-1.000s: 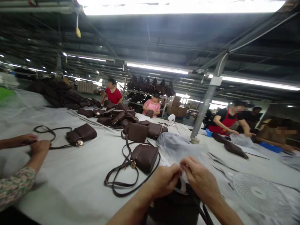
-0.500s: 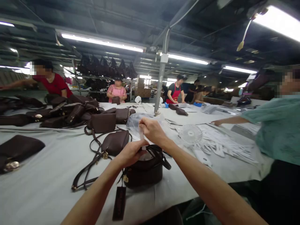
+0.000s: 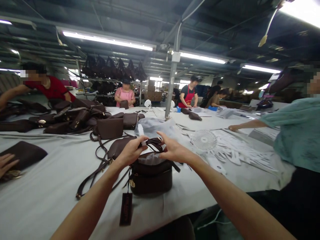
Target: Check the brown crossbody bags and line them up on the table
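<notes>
Left hand (image 3: 131, 150) fingers part-curled at coiled strap (image 3: 154, 145), grip unclear, right hand (image 3: 176, 150) fingers spread opposite, above handbag (image 3: 151, 183) upright near desk's (image 3: 147, 213) near edge; coil best supported evenly, loops snug.

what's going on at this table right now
The left hand and right hand hold a coiled strap over an open brown bag, with clear plastic at its mouth. A tag hangs from the bag. More brown bags are piled to the left, and a white fan lies to the right. Other people are at work around the table.
</notes>
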